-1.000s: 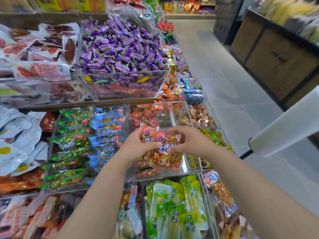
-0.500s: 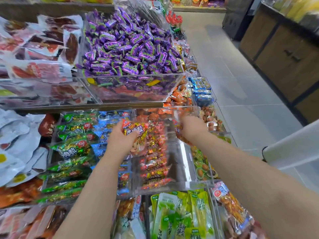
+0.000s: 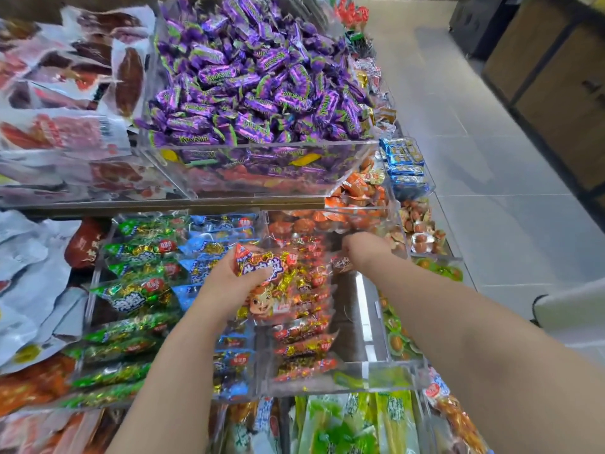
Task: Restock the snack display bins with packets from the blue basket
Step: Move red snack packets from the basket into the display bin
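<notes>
Green packets [image 3: 137,299] far left, not involved. Left hand [image 3: 226,283] grips red snack packet [image 3: 262,267] by upper edge, over row of red packets in clear bin [image 3: 360,371]. Right hand [image 3: 366,253] at bin's rear right, fingers turned down among packets; holding or pushing, cannot tell. Blue basket out of view. Step: likely placing packet. Next: lay it flat onto row, then release.
</notes>
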Motion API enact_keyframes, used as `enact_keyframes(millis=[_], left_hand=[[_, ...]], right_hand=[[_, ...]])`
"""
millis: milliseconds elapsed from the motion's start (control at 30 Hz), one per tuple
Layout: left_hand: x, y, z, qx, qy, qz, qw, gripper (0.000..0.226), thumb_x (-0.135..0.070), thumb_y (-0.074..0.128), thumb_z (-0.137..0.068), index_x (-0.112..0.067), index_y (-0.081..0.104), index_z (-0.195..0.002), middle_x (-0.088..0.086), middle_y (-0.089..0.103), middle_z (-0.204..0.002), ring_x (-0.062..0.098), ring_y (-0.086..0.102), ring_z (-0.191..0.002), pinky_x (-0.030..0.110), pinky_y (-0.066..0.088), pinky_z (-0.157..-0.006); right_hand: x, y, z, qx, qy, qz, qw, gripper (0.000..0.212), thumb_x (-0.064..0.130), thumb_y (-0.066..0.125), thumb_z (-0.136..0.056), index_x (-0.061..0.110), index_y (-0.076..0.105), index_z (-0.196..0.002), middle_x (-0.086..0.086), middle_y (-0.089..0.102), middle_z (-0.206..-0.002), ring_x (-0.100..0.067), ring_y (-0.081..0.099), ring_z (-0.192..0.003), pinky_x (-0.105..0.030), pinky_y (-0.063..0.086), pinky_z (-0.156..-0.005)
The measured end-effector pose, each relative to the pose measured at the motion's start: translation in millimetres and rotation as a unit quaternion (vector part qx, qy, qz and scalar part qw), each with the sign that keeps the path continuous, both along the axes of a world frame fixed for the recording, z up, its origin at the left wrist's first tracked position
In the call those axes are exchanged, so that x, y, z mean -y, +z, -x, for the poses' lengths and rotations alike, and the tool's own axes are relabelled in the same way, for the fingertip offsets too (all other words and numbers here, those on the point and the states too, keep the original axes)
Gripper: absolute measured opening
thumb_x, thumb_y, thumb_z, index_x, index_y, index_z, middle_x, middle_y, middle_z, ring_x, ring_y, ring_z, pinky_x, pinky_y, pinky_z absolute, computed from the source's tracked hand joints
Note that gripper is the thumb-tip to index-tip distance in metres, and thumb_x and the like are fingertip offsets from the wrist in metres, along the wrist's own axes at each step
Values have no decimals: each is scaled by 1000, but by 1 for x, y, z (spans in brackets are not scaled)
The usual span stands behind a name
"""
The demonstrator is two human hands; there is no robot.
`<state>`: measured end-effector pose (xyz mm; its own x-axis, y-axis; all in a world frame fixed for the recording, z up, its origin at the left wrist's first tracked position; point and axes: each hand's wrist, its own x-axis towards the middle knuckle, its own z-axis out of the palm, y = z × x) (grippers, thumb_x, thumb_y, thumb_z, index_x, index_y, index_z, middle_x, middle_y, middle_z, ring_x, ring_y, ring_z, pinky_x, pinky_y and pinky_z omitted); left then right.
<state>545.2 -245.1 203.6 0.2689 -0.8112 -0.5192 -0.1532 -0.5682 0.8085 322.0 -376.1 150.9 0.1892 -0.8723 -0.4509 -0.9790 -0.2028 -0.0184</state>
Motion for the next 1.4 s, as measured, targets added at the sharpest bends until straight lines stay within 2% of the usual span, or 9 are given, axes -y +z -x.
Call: enact_keyframes(millis=[133, 367, 567, 700, 800, 900, 1033, 1267, 1400], left_hand=[[2, -2, -4, -25, -10, 8, 1000, 21, -29, 75, -81, -43, 63, -89, -9, 74, -91, 18, 72, -85, 49, 55, -86], [1, -1, -5, -56, -16, 23, 998, 22, -22, 73, -83, -37, 65, -97, -6, 75, -88, 19, 73, -83, 49, 57, -83], [1, -3, -5, -56, -15, 33, 998, 22, -23, 72, -85, -40, 62, -95, -4, 73, -95, 17, 71, -86, 42, 57, -78], [1, -4, -5, -62, -15, 46, 997, 28, -21, 72, -84, -47, 65, -82, -10, 74, -84, 12, 72, -76, 36, 57, -69], [2, -5, -6, -67, -13, 48, 997, 25, -20, 73, -84, -43, 64, -88, -10, 74, -84, 11, 72, -74, 34, 57, -65], [2, -6, -6, -68, -12, 47, 997, 25, -20, 73, -84, -42, 64, -91, -9, 74, -85, 12, 73, -74, 35, 57, -65], [2, -7, -7, -71, -9, 41, 997, 23, -22, 73, -84, -40, 63, -93, -4, 74, -91, 18, 73, -81, 40, 59, -71], [3, -8, -8, -72, -7, 42, 996, 23, -22, 73, -83, -38, 64, -97, -2, 73, -97, 20, 72, -86, 39, 58, -71], [4, -9, -7, -69, -6, 45, 997, 23, -21, 73, -83, -39, 63, -96, -2, 73, -96, 19, 71, -87, 40, 58, -73]], right_hand=[[7, 0, -6, -13, -39, 20, 999, 30, 2, 47, -87, 14, 66, -107, -7, 65, -111, -31, 61, -104, -37, 46, -77], [0, -11, -8, -2, -84, 76, 994, 25, -2, 49, -84, 9, 67, -98, -10, 66, -104, -30, 62, -97, -33, 41, -67], [-42, -26, -3, 74, -114, 265, 955, 28, 7, 58, -82, 11, 49, -107, -12, 49, -114, -29, 43, -106, -36, 39, -88], [-54, -40, -9, 219, -92, 92, 967, 20, 4, 52, -86, 12, 54, -105, -13, 60, -107, -32, 56, -94, -34, 44, -72], [-40, -39, -3, 270, -106, 87, 953, 32, 9, 54, -88, 17, 49, -118, -11, 61, -105, -31, 59, -89, -29, 39, -66], [-27, -36, 1, 219, -87, 93, 967, 48, 10, 52, -89, 28, 37, -131, -8, 62, -96, -30, 58, -77, -31, 40, -58], [-11, -36, 7, 176, -115, 92, 973, 11, 26, 54, -92, 17, 57, -97, -11, 67, -92, -32, 60, -82, -33, 45, -66], [-9, -45, -8, 331, -303, 89, 889, 24, 30, 62, -89, 10, 55, -103, -4, 60, -90, -23, 58, -85, -31, 46, -74], [-32, -51, -15, 546, -481, 124, 674, 29, 2, 50, -89, 23, 31, -93, -2, 44, -91, -17, 48, -80, -20, 39, -64]])
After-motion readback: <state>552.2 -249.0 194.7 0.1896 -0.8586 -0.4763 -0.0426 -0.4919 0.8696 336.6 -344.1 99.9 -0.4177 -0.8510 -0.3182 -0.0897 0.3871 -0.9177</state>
